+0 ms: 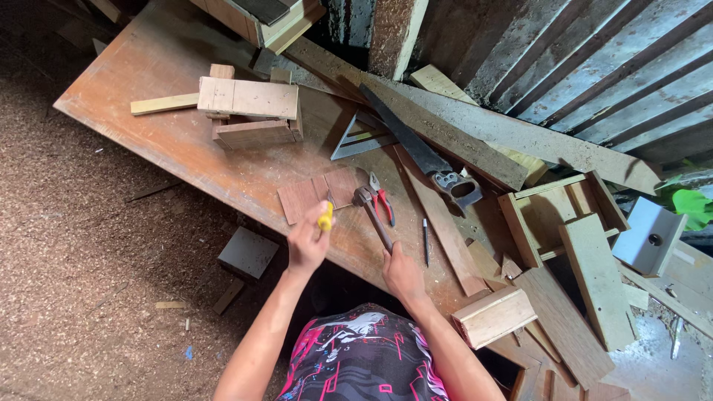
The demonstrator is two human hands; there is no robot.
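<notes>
Left hand (307, 241) grips a yellow-handled tool (325, 216); right hand (402, 272) clasps a wooden-handled hammer (372, 214).

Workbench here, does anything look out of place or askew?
Mostly ordinary clutter. The handsaw lies diagonally across a plank, and the small stack of wood blocks sits unevenly, its pieces skewed. Left hand holds a yellow-handled tool, right hand a hammer.

Seen from above, a person at a worn wooden counter (171, 141) grips a yellow-handled tool (325, 216) in the left hand (307, 243) and a hammer (372, 215) in the right hand (402, 272). Both tools meet small reddish wood panels (319, 193). Red-handled pliers (382, 202), a handsaw (423, 152) and a metal square (362, 137) lie nearby.
</notes>
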